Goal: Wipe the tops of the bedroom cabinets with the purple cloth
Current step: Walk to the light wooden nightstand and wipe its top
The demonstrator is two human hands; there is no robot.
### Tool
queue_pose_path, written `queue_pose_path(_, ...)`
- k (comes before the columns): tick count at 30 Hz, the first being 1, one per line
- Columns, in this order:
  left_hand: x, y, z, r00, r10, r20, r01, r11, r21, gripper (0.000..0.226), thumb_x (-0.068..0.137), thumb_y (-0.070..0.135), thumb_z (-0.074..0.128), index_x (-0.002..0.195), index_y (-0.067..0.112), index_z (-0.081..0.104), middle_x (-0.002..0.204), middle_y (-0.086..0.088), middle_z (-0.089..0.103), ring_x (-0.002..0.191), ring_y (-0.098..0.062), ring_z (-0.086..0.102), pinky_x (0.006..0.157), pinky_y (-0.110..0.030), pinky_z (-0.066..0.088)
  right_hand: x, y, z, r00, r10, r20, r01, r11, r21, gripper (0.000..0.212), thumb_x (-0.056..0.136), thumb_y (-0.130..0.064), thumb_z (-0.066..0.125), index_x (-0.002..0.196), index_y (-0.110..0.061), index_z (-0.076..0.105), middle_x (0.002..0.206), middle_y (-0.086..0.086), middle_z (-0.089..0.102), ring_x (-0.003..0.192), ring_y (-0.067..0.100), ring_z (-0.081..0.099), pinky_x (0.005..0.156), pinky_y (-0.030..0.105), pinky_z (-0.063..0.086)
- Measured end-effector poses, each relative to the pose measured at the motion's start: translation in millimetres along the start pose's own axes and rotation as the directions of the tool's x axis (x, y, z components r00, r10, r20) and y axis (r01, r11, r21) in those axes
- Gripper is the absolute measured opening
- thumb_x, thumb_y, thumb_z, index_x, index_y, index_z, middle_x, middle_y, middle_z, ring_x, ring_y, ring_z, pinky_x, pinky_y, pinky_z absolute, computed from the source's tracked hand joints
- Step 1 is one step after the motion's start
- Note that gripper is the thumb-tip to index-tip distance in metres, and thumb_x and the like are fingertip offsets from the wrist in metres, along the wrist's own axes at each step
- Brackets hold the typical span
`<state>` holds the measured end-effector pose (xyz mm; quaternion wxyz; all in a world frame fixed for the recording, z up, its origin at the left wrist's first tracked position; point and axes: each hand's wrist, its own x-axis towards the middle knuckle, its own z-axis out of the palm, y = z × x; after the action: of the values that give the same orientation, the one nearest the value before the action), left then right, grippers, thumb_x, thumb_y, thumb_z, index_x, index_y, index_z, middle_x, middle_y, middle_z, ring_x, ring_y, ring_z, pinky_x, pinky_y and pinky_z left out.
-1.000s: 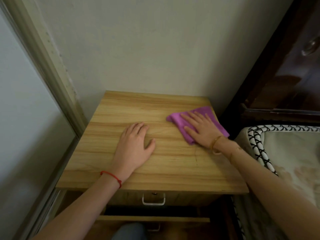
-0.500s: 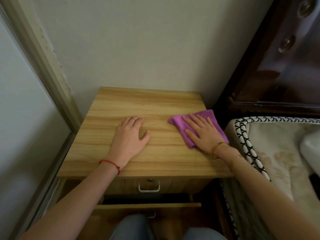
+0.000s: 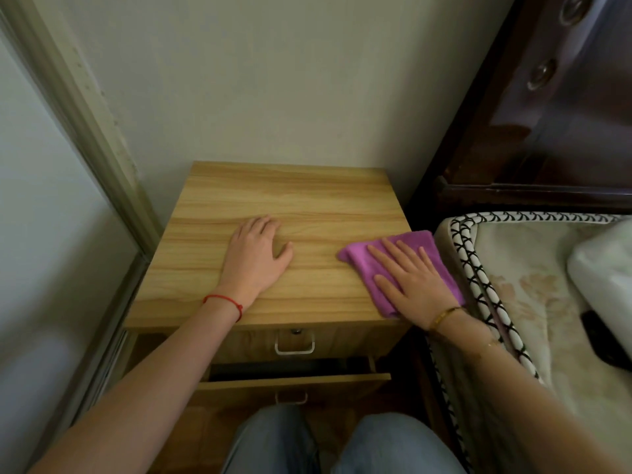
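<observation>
Cream mattress (image 3: 533, 302) with black-and-white braided piping sits on the right, a white pillow (image 3: 602, 275) on top — some dark object (image 3: 608, 340) beside it, can't tell what. Dark glossy headboard (image 3: 564, 114) with round metal studs behind. Plain pale wall (image 3: 273, 80) — greyish frame (image 3: 78, 114) running down the left.

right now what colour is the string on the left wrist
Red string on the left wrist, clear in the head view.

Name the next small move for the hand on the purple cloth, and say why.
Probably sweep the purple cloth leftward. The right hand presses it flat at the cabinet top's right edge, and the bare wood beyond the left hand shows no cloth.
</observation>
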<state>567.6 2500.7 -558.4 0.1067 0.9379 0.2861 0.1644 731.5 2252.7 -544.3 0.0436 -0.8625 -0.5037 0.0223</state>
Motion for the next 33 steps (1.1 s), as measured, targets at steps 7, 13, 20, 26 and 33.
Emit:
queue_pose_path(7, -1, -1, -4, 1.000, 0.006, 0.018, -0.006, 1.000, 0.000, 0.055, 0.097, 0.045, 0.041, 0.140, 0.012, 0.046, 0.147, -0.008, 0.044, 0.138, -0.024, 0.036, 0.116, -0.042, 0.026, 34, -44, 5, 1.000, -0.009, 0.000, 0.009, 1.000, -0.025, 0.058, 0.095, -0.058, 0.013, 0.149, -0.040, 0.003, 0.159, -0.005, 0.006, 0.146, 0.017, 0.002, 0.117, 0.041, -0.008)
queue_pose_path(13, -11, -31, -19, 1.000, -0.026, 0.012, 0.026, 1.000, -0.001, 0.057, 0.093, 0.045, 0.045, 0.138, 0.010, 0.047, 0.143, -0.010, 0.048, 0.133, -0.027, 0.040, 0.113, -0.042, 0.031, 34, -67, 7, 0.982, -0.190, 0.019, 0.190, 0.982, 0.018, 0.058, 0.093, -0.060, 0.012, 0.148, -0.043, 0.003, 0.159, -0.009, 0.005, 0.146, 0.013, 0.000, 0.118, 0.041, -0.006)
queue_pose_path(20, -22, -59, -31, 0.995, -0.097, -0.022, 0.097, 0.995, 0.005, 0.056, 0.093, 0.043, 0.050, 0.137, 0.008, 0.049, 0.142, -0.011, 0.049, 0.133, -0.029, 0.040, 0.113, -0.043, 0.030, 105, -69, 9, 0.998, -0.051, 0.029, 0.052, 0.998, -0.039, 0.057, 0.098, -0.053, 0.019, 0.150, -0.036, 0.006, 0.159, -0.002, 0.008, 0.146, 0.020, 0.004, 0.117, 0.043, -0.005)
queue_pose_path(26, -24, -64, -25, 0.991, -0.124, -0.055, 0.124, 0.992, -0.012, 0.057, 0.088, 0.043, 0.052, 0.132, 0.008, 0.055, 0.138, -0.012, 0.053, 0.130, -0.029, 0.045, 0.111, -0.044, 0.034, 73, -110, 18, 0.930, -0.367, 0.006, 0.367, 0.930, 0.036, 0.056, 0.096, -0.056, 0.019, 0.149, -0.041, 0.007, 0.159, -0.008, 0.008, 0.145, 0.013, 0.003, 0.119, 0.041, -0.004)
queue_pose_path(33, -26, -64, -26, 0.992, -0.112, -0.051, 0.113, 0.993, 0.018, 0.057, 0.095, 0.048, 0.047, 0.141, 0.014, 0.046, 0.148, -0.006, 0.043, 0.138, -0.023, 0.034, 0.116, -0.037, 0.021, 158, -39, 8, 0.999, 0.024, 0.023, -0.023, 0.999, -0.039, 0.060, 0.096, -0.055, 0.023, 0.150, -0.035, 0.010, 0.159, -0.001, 0.010, 0.146, 0.021, 0.007, 0.117, 0.044, -0.002)
